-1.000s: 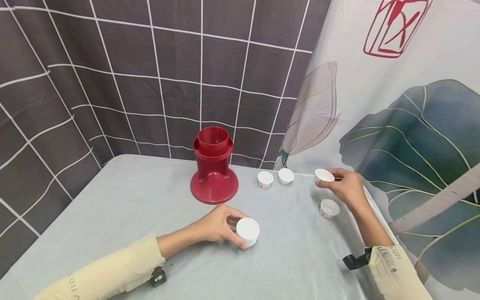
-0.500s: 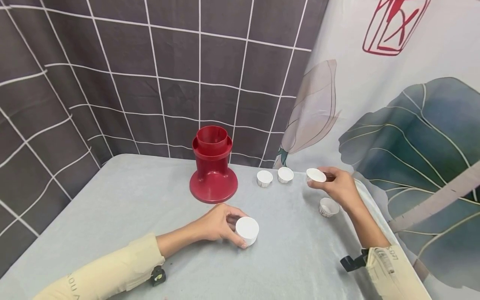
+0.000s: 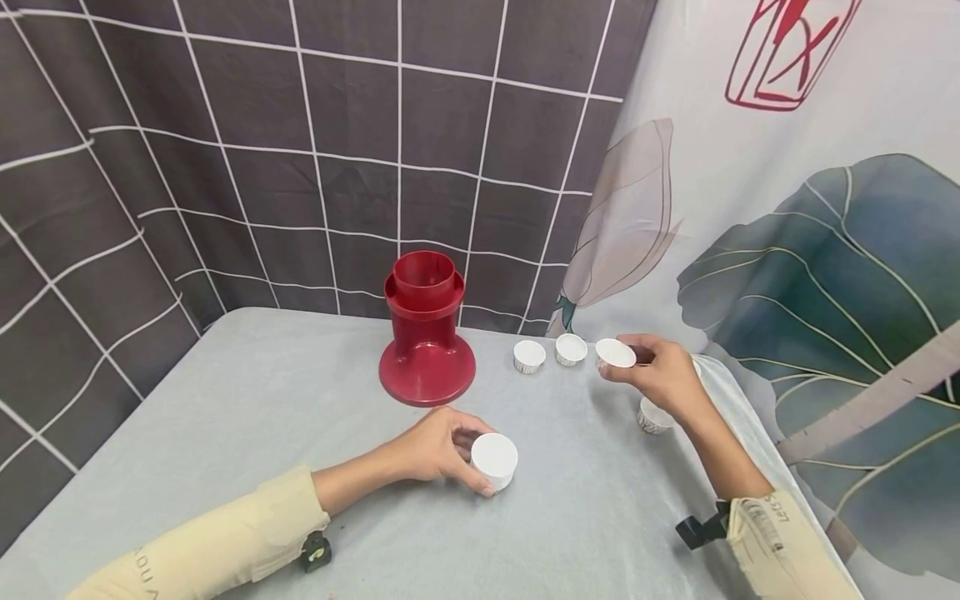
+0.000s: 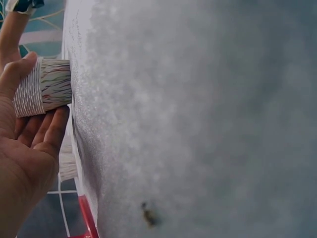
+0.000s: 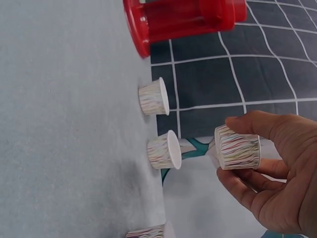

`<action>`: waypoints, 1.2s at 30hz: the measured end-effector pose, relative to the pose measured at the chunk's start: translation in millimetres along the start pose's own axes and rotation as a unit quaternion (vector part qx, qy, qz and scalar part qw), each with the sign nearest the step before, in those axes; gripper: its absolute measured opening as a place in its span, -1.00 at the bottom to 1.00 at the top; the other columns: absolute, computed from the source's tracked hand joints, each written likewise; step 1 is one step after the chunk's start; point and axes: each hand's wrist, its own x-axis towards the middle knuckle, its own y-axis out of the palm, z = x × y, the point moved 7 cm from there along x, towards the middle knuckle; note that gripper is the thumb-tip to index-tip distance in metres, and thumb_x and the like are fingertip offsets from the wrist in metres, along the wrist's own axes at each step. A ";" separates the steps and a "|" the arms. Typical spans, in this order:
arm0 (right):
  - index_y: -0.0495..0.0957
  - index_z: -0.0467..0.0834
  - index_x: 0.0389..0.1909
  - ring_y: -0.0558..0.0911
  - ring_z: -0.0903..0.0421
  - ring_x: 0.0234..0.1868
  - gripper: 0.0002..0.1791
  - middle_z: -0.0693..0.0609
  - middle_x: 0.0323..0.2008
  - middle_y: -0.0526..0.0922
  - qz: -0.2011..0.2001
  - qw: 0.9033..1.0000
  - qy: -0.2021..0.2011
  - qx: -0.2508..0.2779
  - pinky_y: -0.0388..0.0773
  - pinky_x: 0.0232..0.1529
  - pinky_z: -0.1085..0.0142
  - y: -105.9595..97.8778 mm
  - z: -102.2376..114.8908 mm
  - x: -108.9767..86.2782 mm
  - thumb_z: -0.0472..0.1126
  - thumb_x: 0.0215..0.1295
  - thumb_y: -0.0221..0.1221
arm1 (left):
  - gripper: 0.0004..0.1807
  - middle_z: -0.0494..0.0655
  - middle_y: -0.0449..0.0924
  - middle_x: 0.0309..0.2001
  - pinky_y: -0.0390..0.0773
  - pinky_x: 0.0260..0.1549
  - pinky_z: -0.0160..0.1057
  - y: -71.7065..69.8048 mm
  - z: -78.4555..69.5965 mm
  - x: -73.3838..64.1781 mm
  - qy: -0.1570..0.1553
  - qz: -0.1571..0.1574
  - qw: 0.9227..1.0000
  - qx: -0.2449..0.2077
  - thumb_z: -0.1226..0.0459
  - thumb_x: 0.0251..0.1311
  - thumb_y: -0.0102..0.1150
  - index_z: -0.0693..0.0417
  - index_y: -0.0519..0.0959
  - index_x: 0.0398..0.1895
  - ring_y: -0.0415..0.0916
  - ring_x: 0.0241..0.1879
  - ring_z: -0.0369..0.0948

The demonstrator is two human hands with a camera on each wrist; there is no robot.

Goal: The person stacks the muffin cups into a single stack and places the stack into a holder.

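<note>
Clearly, the left hand (image 3: 437, 450) held stacked cups (image 3: 494, 458) in its grip. The right hand (image 3: 663, 372) pinched a single cup (image 3: 616, 354) above the worktop (image 3: 240, 400), near two upright cups (image 3: 572, 351).

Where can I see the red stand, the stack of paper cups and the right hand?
Red stand (image 3: 425, 330): head view, on its upright column.
Stack of paper cups (image 4: 53, 86): left wrist view, on its patterned side wall.
Right hand (image 3: 663, 372): head view, on the back of the hand.

The left hand (image 4: 32, 156) partly hides its cup stack (image 4: 53, 84) — rims (image 4: 28, 96) seemingly too fine to count.
</note>
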 end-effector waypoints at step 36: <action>0.72 -0.29 0.31 0.87 -0.22 0.13 -0.30 -0.29 0.10 0.87 0.033 0.999 -0.035 0.012 0.68 -0.11 0.48 30.6 30.5 -14.0 -0.10 0.19 0.65 | -0.39 -0.03 0.88 0.05 0.82 0.11 -0.34 -0.8 0.0 0.1 0.000 0.002 1.000 0.008 0.41 -0.02 0.80 0.15 0.83 0.19 0.83 -0.04 -0.24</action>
